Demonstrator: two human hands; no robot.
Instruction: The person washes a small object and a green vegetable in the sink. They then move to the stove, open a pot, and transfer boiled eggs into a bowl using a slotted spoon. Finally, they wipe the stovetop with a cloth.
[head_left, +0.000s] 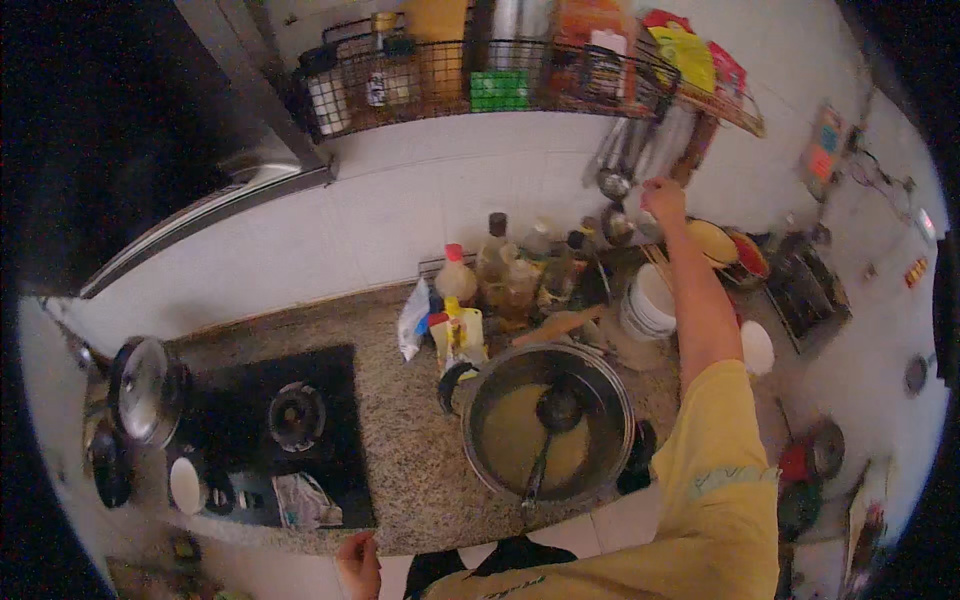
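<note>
My right arm stretches up toward the wall. At its end, my right hand [663, 200] is closed at a metal utensil [649, 224] hanging among several others, its fingers partly blurred. Beside it hang a ladle [614, 183] and another round-bowled utensil [618, 226]. Low in the view, my left hand [359, 566] is loosely curled near the counter's front edge, with nothing seen in it. A large metal pot [632, 410] stands on the counter in front of me, with pale yellowish liquid [505, 425] inside. In the liquid rests a dark ladle [558, 408], its handle leaning on the near rim.
A black cooktop [230, 400] with a glass lid [147, 390] lies left. Behind the pot stand several bottles [495, 255], a yellow pouch [460, 335] and a white bucket [650, 300]. A wire rack [430, 85] of packages hangs above, beside a dark hood [120, 130].
</note>
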